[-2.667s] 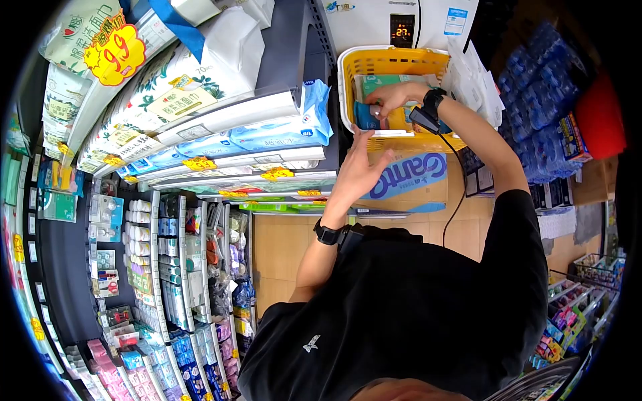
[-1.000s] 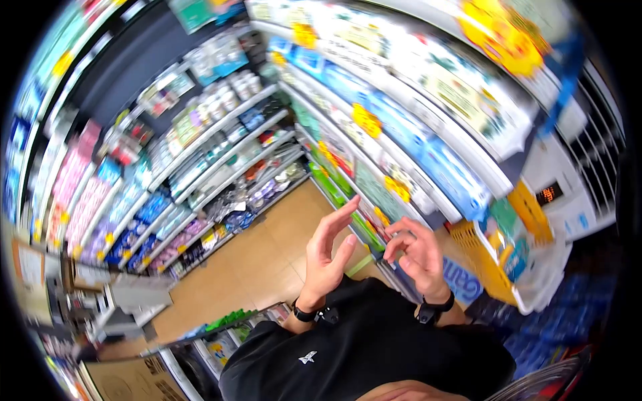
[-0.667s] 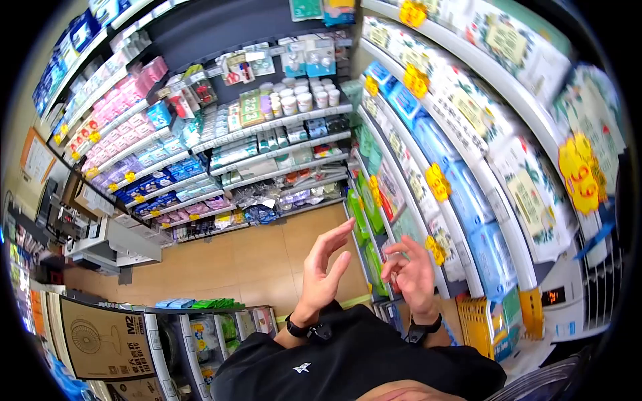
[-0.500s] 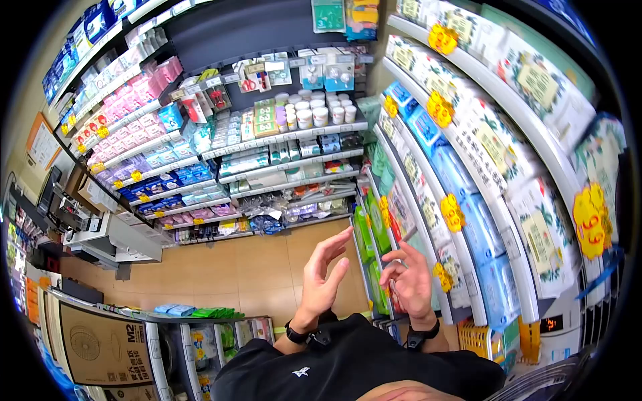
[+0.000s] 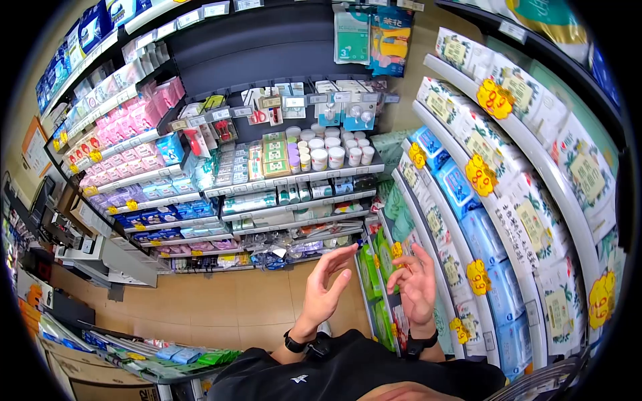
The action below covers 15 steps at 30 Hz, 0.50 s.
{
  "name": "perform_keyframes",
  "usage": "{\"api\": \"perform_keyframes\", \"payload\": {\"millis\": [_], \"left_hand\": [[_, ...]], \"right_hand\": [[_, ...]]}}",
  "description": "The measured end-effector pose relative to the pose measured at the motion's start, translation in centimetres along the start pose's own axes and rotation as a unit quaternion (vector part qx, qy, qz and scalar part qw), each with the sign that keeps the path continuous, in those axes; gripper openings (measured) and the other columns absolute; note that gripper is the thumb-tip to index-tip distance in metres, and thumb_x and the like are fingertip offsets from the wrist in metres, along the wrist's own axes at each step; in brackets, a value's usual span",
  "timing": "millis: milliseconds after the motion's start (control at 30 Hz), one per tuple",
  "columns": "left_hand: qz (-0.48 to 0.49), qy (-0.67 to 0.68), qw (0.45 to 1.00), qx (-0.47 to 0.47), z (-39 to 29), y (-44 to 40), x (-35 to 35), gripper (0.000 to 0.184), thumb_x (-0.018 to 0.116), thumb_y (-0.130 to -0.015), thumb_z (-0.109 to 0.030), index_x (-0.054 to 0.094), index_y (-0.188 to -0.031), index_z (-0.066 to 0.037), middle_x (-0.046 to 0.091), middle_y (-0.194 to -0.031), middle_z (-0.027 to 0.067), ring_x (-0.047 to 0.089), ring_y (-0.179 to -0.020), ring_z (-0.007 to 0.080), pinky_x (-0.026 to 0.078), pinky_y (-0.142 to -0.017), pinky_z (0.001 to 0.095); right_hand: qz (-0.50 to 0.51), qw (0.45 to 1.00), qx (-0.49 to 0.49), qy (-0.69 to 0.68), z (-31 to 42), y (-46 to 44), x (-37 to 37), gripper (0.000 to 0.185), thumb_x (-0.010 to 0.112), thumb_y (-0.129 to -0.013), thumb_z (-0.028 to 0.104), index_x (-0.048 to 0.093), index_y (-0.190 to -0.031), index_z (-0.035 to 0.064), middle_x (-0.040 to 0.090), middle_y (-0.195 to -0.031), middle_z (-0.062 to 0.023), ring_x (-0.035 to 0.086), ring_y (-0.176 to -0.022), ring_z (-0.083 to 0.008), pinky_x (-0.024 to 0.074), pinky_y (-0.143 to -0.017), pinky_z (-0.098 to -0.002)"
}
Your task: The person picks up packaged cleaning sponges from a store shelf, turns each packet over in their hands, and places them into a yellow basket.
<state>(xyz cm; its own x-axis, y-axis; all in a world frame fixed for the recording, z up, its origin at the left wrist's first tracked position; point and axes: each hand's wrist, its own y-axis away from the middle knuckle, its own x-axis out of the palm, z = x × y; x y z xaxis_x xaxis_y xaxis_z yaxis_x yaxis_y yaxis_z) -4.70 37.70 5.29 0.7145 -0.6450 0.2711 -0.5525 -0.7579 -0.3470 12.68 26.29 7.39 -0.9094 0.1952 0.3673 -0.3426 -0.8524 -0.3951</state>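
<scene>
two bare hands rise above a black shirt (image 5: pixel 348 367) in a shop aisle, a dark wristband on each. the left hand (image 5: pixel 326 291) is spread wide, its thumb well apart from its extended fingers; the right hand (image 5: pixel 413 291) is open too, its fingers loosely bent. the two are apart from each other, between shelves of packaged goods.

nearest the hands are green packs (image 5: pixel 369 271), at least three in number, on low shelving beyond and between the fingers; the exact count cannot be told, as the right hand hides part of the row. they look bright green, glossy and soft-sided, and lie in narrow rows; their print is too small to read.

to the right of the right hand, five blue packs (image 5: pixel 506 291) line one curving shelf, with rows of white floral packs (image 5: pixel 535 224) on the shelves beside them. at least seven yellow price tags (image 5: pixel 495 99) dot that side, one reading 89.

beyond the hands, more than ten white tubs (image 5: pixel 318 159) stand upright on a shelf, and two hanging packs (image 5: pixel 352 37), one green, one blue with yellow, are above them. to the left of the left hand, near the bottom, two light blue packs (image 5: pixel 177 354) lie beside green packaging (image 5: pixel 219 357).
</scene>
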Motion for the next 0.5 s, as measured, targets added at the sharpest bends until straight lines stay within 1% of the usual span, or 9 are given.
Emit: {"api": "perform_keyframes", "payload": {"millis": [67,167,233,333,500], "left_hand": [[-0.002,-0.004,1.000,-0.004,0.5,-1.2,-1.3,0.043,0.058,-0.098,-0.007,0.047,-0.139,0.002,0.054,-0.144,0.0166,0.050,-0.135,0.0250,0.037,-0.112,0.0377],[-0.008,0.006,1.000,-0.029,1.4,-2.9,-2.8,0.041,0.057,-0.098,-0.007,0.048,-0.138,0.001,0.055,-0.142,0.0168,0.051,-0.134,0.0245,0.038,-0.112,0.0365],[-0.002,0.010,0.999,-0.031,1.8,-4.0,-3.5,0.040,0.057,-0.099,-0.007,0.049,-0.137,0.001,0.057,-0.140,0.0174,0.052,-0.133,0.0242,0.038,-0.111,0.0356],[-0.003,0.008,0.999,-0.037,2.2,-5.6,-4.2,0.039,0.057,-0.099,-0.007,0.048,-0.137,0.001,0.057,-0.139,0.0181,0.052,-0.133,0.0242,0.039,-0.110,0.0348],[0.000,0.014,0.999,-0.053,3.5,-8.3,-4.5,0.038,0.056,-0.100,-0.006,0.048,-0.136,0.002,0.057,-0.139,0.0185,0.052,-0.133,0.0248,0.039,-0.110,0.0345]], "right_hand": [[0.003,1.000,-0.009,-0.009,-1.0,-1.3,0.2,0.075,0.064,-0.091,0.017,0.025,-0.153,0.0024,0.053,-0.129,-0.0207,0.063,-0.089,-0.0223,0.0512,-0.075,-0.0337],[-0.022,1.000,-0.007,0.012,-2.3,-2.6,0.4,0.072,0.062,-0.090,0.015,0.027,-0.152,0.0015,0.054,-0.127,-0.0206,0.063,-0.087,-0.0221,0.0511,-0.073,-0.0328],[-0.049,0.998,-0.027,0.001,-3.1,-3.2,0.1,0.069,0.061,-0.090,0.013,0.030,-0.150,0.0003,0.055,-0.126,-0.0208,0.062,-0.084,-0.0219,0.0509,-0.070,-0.0319],[-0.062,0.997,-0.046,-0.005,-3.7,-4.4,-0.3,0.067,0.060,-0.089,0.011,0.032,-0.149,-0.0006,0.056,-0.123,-0.0206,0.061,-0.081,-0.0212,0.0505,-0.067,-0.0313],[-0.083,0.995,-0.055,-0.013,-5.2,-7.2,-1.5,0.065,0.059,-0.090,0.011,0.033,-0.148,-0.0011,0.057,-0.120,-0.0197,0.061,-0.079,-0.0208,0.0501,-0.065,-0.0309]]}}
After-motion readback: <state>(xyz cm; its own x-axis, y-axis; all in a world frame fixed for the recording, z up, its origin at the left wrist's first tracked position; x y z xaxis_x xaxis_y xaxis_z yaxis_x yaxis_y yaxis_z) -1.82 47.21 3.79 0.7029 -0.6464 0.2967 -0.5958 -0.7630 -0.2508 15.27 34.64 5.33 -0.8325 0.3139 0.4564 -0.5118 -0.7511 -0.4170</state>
